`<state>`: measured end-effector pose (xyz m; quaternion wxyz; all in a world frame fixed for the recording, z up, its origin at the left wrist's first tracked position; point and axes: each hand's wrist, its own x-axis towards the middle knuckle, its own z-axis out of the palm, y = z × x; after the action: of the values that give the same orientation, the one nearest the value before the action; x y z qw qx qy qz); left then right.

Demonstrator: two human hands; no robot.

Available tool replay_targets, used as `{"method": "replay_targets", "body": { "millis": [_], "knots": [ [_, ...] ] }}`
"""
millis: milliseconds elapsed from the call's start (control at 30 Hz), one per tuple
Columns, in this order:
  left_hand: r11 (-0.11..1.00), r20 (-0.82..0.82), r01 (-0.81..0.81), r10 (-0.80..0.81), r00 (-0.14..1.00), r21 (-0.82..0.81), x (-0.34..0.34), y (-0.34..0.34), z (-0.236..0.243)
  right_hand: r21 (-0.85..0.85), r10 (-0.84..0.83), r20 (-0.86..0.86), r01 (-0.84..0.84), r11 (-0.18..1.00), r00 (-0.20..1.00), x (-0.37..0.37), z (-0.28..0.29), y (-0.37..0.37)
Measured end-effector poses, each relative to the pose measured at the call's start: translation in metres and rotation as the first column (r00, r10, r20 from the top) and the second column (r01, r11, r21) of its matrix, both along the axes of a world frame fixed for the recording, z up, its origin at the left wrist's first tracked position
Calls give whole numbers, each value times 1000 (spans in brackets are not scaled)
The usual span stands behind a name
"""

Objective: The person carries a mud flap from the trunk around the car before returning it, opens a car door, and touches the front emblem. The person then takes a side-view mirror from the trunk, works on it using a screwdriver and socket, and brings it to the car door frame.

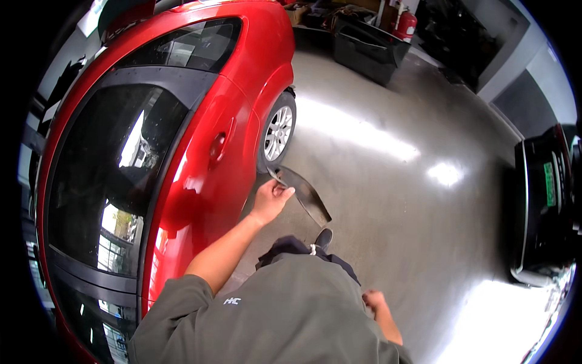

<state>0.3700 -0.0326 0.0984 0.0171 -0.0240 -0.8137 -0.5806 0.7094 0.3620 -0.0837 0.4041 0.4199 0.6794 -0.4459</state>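
Note:
My left hand [271, 198] reaches forward beside the rear of a red car [200, 121] and pinches the near end of a long, thin, dark film strip [304, 192]. The strip curves from my fingers down toward the floor, just behind the car's rear wheel [278, 132]. My right hand [374, 300] hangs low by my hip with its fingers curled in and nothing visible in it. My grey shirt hides the lower part of the view.
A shiny grey concrete floor [388, 182] spreads to the right. A dark car's end [542, 200] stands at the right edge. Black bins [367, 51] and a red fire extinguisher [405, 25] sit at the back. My shoe [323, 238] is below the strip.

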Motion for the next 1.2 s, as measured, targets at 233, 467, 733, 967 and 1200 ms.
{"method": "replay_targets", "body": {
  "millis": [233, 467, 733, 967, 1200],
  "knots": [
    [979, -2, -112, 114, 993, 171, -213, 78, 9, -170, -386, -522, 351, 921, 761, -407, 31, 140],
    [991, 194, -98, 80, 978, 87, -409, 164, -39, -156, -238, -630, 179, 971, 739, -559, 10, 202],
    [980, 185, 59, -95, 978, 188, -694, 276, 25, -128, -213, -82, 201, 971, 974, -666, -50, 263],
    [993, 183, 6, -27, 983, 118, -894, 322, 15, -213, -203, -86, 181, 960, 975, -898, -103, 340],
    [933, 240, -357, 355, 903, -37, -1068, 314, 11, -253, -246, -300, 171, 952, 922, -1268, -58, 438]
  ]
}}
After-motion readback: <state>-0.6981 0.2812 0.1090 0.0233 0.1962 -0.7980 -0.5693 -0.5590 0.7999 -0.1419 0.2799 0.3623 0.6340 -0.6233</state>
